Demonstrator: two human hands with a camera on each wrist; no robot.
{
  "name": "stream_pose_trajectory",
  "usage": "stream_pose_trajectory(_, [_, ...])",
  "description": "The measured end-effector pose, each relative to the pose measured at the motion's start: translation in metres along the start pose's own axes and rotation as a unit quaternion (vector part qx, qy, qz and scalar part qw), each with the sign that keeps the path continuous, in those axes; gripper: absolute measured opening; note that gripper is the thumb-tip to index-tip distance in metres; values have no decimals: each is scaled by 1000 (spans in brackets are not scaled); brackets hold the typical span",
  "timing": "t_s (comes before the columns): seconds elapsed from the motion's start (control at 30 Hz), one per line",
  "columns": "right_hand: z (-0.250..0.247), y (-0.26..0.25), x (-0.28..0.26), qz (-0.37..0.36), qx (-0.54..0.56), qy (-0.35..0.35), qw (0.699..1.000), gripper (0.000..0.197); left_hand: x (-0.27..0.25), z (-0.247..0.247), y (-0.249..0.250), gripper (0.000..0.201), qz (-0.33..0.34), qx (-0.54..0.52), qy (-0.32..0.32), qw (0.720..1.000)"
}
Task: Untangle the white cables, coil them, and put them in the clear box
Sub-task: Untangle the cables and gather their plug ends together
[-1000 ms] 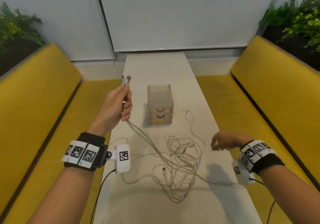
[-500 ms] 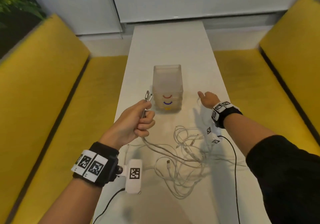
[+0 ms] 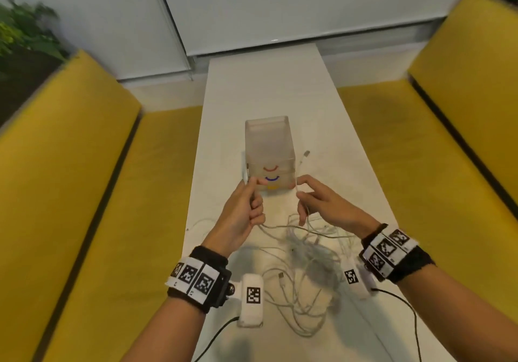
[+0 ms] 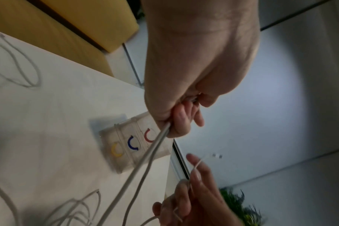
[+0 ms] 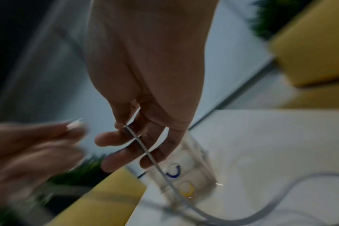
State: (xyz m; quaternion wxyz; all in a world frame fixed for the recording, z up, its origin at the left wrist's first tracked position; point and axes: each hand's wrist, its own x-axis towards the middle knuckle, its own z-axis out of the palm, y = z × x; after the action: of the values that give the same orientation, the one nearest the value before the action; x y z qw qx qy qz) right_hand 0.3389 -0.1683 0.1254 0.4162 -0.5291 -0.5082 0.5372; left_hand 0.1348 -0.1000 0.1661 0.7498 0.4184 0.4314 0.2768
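A tangle of white cables (image 3: 308, 252) lies on the white table (image 3: 269, 87) in front of the clear box (image 3: 269, 148), which has red, blue and yellow handles on its drawers. My left hand (image 3: 246, 204) grips the ends of two cables (image 4: 159, 146) in a fist, just in front of the box (image 4: 133, 143). My right hand (image 3: 314, 202) pinches a thin cable (image 5: 145, 149) between thumb and forefinger; its plug (image 3: 306, 154) sticks up beside the box (image 5: 186, 180). The two hands are raised above the pile, close together.
Yellow benches (image 3: 84, 193) run along both sides of the narrow table. Green plants (image 3: 25, 34) stand at the back left. A loose plug (image 3: 281, 276) lies in the near part of the pile, and black wrist-camera leads trail toward me.
My right hand picked up the cable end beside the box and drew back toward my left hand. My left hand moved right, in front of the box. The head view shifted.
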Motion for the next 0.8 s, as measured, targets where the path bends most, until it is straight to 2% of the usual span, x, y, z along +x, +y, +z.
stream_pose_trajectory(0.07, [21,-10,-15,-19,-104,-33,994,16,-3,15,-2,32,29,58,-22,998])
stream_pose_trajectory(0.13, [34,-13,-24,-29,-178,-29,983,15,-6,26,-7,34,59,126,-22,990])
stream_pose_trajectory(0.23, [43,-16,-34,-39,-197,11,979,20,-16,31,-16,32,104,173,-12,979])
stream_pose_trajectory(0.33, [50,-23,-45,-54,-193,35,979,19,-27,26,-19,24,150,156,12,976])
stream_pose_trajectory(0.47, [54,-28,-54,-65,-204,84,973,46,-38,17,-4,34,208,86,22,974])
stream_pose_trajectory(0.53, [49,-24,-60,-60,-219,98,969,57,-47,11,21,36,231,-28,25,972])
stream_pose_trajectory(0.6, [39,-21,-68,-43,-211,113,970,65,-58,0,53,38,239,-177,12,955])
stream_pose_trajectory(0.67, [30,-21,-76,-24,-179,118,976,62,-66,-11,78,37,237,-234,16,943])
stream_pose_trajectory(0.73, [26,-29,-79,-14,-192,114,975,54,-76,-15,86,30,238,-173,6,956])
stream_pose_trajectory(0.8, [29,-44,-79,-19,-242,109,964,49,-88,-5,77,13,265,14,-15,964])
